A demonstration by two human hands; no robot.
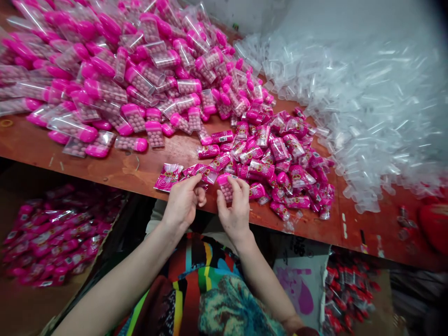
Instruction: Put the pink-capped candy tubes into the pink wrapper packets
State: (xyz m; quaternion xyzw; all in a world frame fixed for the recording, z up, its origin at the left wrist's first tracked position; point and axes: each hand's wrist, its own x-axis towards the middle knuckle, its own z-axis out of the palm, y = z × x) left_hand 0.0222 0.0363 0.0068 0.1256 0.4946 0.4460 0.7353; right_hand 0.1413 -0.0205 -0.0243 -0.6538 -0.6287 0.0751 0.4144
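At the table's (70,158) front edge, the right hand (236,212) pinched a small clear container (226,186) of pink balls
Between thumb and fingers it was held cap up, its glossy pink lid above the round balls pressed against the see-through wall; the left hand (184,200) was just beside it with fingers curled, and whether it gripped anything could not be told. A flat printed pink packet (168,177) lay near the left hand, and a heap of wrapped pink packs (280,158) beyond the right. Farther out, capped containers (140,74) full of pink balls were piled opposite clear plastic tubes (367,102). Below the table, a left-side box (80,287) held more pink packs
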